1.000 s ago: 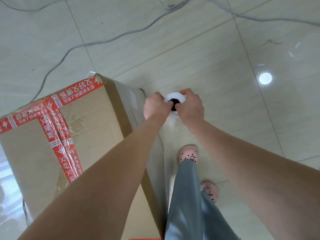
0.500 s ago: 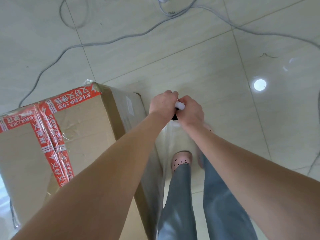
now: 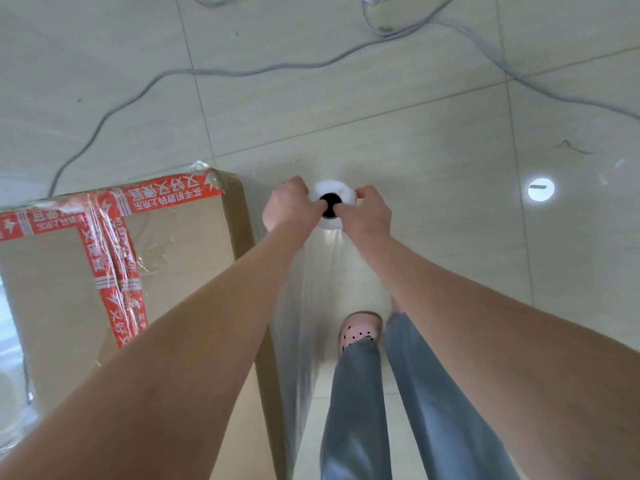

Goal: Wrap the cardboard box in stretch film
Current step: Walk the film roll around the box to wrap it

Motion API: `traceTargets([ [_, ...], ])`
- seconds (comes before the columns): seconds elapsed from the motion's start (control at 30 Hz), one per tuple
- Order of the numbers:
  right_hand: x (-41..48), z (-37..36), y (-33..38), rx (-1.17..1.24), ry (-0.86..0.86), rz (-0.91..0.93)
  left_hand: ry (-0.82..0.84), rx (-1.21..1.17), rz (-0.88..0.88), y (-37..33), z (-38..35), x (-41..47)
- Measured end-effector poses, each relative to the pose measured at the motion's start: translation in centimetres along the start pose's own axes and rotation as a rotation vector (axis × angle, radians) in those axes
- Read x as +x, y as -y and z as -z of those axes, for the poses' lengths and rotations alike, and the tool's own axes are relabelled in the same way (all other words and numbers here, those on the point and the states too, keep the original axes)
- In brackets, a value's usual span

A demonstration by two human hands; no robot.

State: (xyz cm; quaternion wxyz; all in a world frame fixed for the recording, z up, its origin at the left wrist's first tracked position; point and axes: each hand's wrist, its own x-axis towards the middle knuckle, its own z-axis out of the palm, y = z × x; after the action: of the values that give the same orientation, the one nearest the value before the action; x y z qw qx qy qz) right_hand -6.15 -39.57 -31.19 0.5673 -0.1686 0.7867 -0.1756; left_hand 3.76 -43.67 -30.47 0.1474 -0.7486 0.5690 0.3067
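Pale glossy floor tiles (image 3: pixel 433 98) fill the head view, with grey cables (image 3: pixel 242 69) snaking across the far part. At the left stands the cardboard box (image 3: pixel 180 258), its top crossed with red tape (image 3: pixel 114 268) and already under some clear wrap. Just right of its far corner, both hands hold the stretch film roll (image 3: pixel 332 188) upright. The left hand (image 3: pixel 289 206) and right hand (image 3: pixel 369 211) curl their fingers round its top end, with fingertips at the dark core. A sheet of film (image 3: pixel 308 306) runs from the roll back along the box's right side, past a pink shoe (image 3: pixel 360 329). Uneven pull could likely bunch or tear the sheet at the corner. The loose cables ahead could catch a foot when rounding it.
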Motion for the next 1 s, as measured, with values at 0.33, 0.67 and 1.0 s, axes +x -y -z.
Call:
traceTargets([
  [0.33,1.5,1.4,2.6,-0.244,0.049,0.12,0.036,0.501,-0.532,-3.3,1.6,2.6],
  [0.67,2.7,-1.0,6.1,-0.131,0.04,0.258,-0.047,0.098,-0.067,-2.0,4.5,5.4],
  [1.0,4.1,-1.8,7.3,-0.175,0.129,0.204,0.016,0.13,-0.01,-2.4,4.5,6.5],
])
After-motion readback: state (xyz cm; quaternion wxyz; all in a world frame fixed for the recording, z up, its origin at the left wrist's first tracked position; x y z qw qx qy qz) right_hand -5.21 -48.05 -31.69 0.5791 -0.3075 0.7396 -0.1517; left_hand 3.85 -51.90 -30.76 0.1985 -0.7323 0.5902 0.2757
